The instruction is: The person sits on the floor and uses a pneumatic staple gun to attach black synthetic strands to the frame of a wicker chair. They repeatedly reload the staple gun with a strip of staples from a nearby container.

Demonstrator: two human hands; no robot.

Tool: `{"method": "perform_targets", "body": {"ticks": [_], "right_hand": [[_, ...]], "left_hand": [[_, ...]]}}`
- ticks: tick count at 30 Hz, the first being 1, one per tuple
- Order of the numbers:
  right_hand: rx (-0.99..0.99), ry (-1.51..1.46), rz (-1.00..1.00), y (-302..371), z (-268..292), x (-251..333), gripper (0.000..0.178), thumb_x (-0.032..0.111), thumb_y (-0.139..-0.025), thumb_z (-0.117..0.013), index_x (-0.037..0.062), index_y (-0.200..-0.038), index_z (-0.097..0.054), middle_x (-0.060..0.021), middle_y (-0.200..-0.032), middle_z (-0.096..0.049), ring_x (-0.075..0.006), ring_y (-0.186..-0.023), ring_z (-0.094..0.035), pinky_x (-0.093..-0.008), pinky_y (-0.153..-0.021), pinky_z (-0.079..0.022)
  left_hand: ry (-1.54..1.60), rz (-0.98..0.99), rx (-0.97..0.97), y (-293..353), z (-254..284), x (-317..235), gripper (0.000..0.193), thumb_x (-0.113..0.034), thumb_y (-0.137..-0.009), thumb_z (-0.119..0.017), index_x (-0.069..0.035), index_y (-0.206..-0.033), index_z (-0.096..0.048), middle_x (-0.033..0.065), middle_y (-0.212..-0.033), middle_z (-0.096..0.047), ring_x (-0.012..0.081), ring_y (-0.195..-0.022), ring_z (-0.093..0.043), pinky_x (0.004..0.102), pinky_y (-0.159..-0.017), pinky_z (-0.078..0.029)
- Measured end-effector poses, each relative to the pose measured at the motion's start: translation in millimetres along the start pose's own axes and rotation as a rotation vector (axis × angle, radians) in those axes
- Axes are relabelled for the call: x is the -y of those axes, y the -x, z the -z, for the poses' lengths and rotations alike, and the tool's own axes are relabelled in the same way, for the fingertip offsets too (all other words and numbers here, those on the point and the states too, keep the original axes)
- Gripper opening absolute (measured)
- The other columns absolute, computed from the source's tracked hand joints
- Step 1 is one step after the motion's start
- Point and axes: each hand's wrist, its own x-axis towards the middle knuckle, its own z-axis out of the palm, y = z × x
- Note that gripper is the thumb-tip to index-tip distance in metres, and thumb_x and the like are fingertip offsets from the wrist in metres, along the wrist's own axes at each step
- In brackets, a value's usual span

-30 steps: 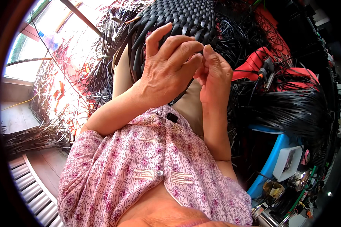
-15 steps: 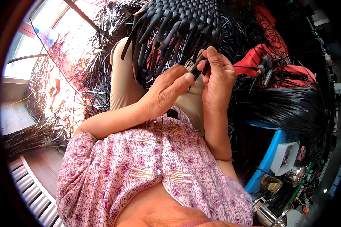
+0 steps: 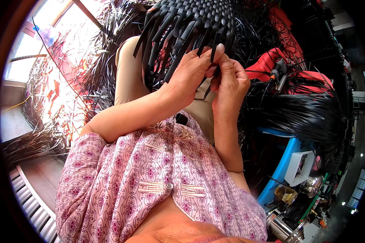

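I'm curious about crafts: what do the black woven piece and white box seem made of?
The woven piece looks like semi-gloss plastic: its flat, even surface catches soft highlights, though leather can't be ruled out. The white box is probably smooth plastic, judging by its rounded corners and even colour.

**Black and Pink, Plain and Patterned**

Your shirt point(image 3: 117, 182) is pale pink, printed with magenta medallions and dark scrolling lines; its corded fastenings point(image 3: 192, 190) are cream. Your trousers point(image 3: 127, 85) are plain tan. The woven piece point(image 3: 209, 14) is black, in a checkered over-and-under pattern. To your right: red sheet point(image 3: 265, 65), blue plastic piece point(image 3: 276, 176), white tray point(image 3: 291, 175).
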Motion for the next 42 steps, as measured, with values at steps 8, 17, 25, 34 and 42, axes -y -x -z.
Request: {"method": "perform_targets", "body": {"ticks": [8, 17, 25, 34, 42], "right_hand": [[-0.024, 0.158, 0.093, 6, -1, -8, 0.023, 0.022, -0.096, -0.061, 0.0009, -0.086, -0.066, 0.0017, -0.062, -0.056, -0.0029, -0.048, -0.045, -0.0193, -0.043, -0.032], [-0.005, 0.207, 0.104, 8, 8, -5, 0.025, 0.023, -0.097, -0.058, 0.0012, -0.087, -0.066, 0.0017, -0.063, -0.057, -0.0025, -0.052, -0.047, -0.019, -0.045, -0.034], [0.026, 0.317, 0.222, 15, 21, -20, 0.028, 0.023, -0.098, -0.058, 0.001, -0.082, -0.063, 0.0026, -0.061, -0.055, -0.002, -0.053, -0.045, -0.0191, -0.048, -0.033], [-0.085, 0.364, 0.259, 4, 28, -29, 0.02, 0.019, -0.092, -0.068, -0.001, -0.092, -0.065, 0.0045, -0.071, -0.057, -0.0024, -0.064, -0.046, -0.0189, -0.057, -0.038], [0.019, 0.473, 0.393, 17, 15, -7, 0.02, 0.02, -0.09, -0.069, 0.0012, -0.089, -0.064, -0.0129, -0.071, -0.064, -0.0252, -0.06, -0.062, -0.0343, -0.057, -0.048]], "left_hand": [[0.173, 0.097, -0.126, 0, -14, -13, 0.031, -0.037, -0.087, -0.07, -0.007, -0.096, -0.069, -0.0037, -0.07, -0.055, 0.0052, -0.055, -0.041, 0.0221, -0.045, -0.029], [0.151, 0.089, -0.098, -3, -16, -9, 0.03, -0.033, -0.087, -0.068, -0.003, -0.086, -0.067, -0.0002, -0.063, -0.053, 0.0089, -0.049, -0.044, 0.0263, -0.041, -0.033], [0.03, -0.083, -0.193, -4, -16, 0, 0.017, -0.021, -0.084, -0.074, -0.007, -0.086, -0.065, -0.001, -0.076, -0.059, 0.0081, -0.063, -0.052, 0.0238, -0.053, -0.041], [0.219, -0.022, -0.178, -11, -8, 7, 0.022, -0.016, -0.079, -0.079, -0.006, -0.094, -0.066, -0.0011, -0.086, -0.062, 0.0113, -0.087, -0.059, 0.0256, -0.08, -0.047], [0.027, -0.246, -0.095, -15, 6, 15, 0.015, -0.01, -0.087, -0.068, -0.002, -0.099, -0.071, 0.0039, -0.098, -0.068, 0.012, -0.088, -0.062, 0.0257, -0.077, -0.047]]}}
